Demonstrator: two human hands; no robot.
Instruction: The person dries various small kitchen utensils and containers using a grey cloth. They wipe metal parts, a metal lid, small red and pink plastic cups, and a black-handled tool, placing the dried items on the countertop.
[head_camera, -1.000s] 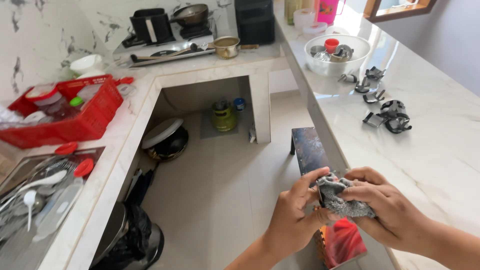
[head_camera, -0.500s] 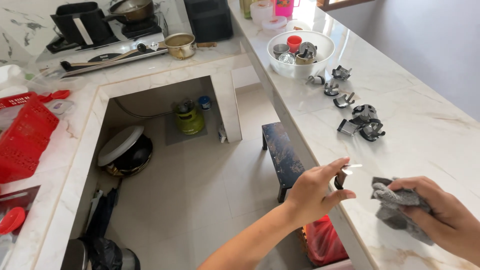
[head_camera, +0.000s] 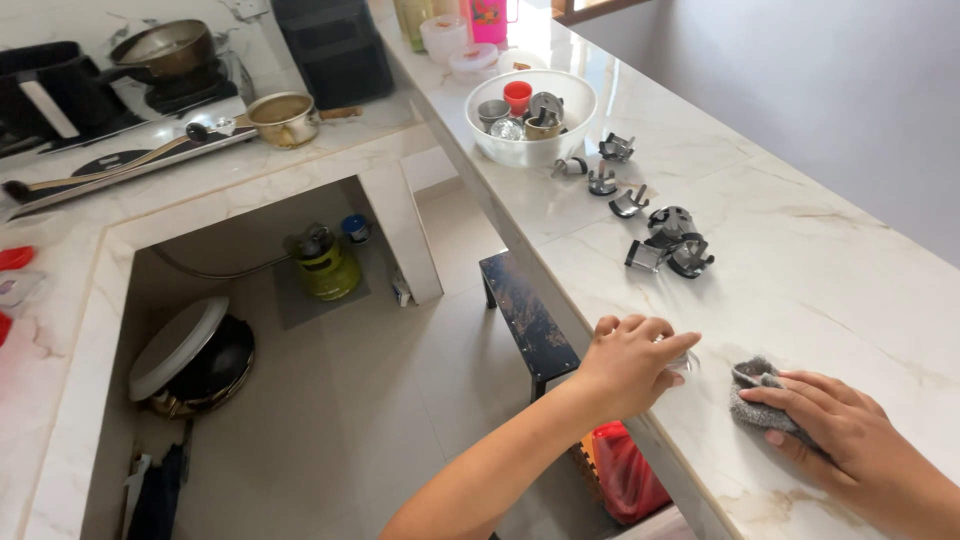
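My left hand rests on the marble counter near its front edge, fingers curled over a small clear glass-like piece that it holds against the surface. My right hand lies flat on a grey cloth, pressing it on the counter just right of the left hand. Several small metal parts lie farther back on the counter, out of reach of both hands.
A white bowl with metal pieces and a red cup stands at the back. A dark stool and a red bag are below the counter edge. A stove with pots, a green gas cylinder and a lidded pan are at left.
The hands came apart: my left hand carried the small piece down onto the counter, and my right hand laid the grey cloth flat on the surface.
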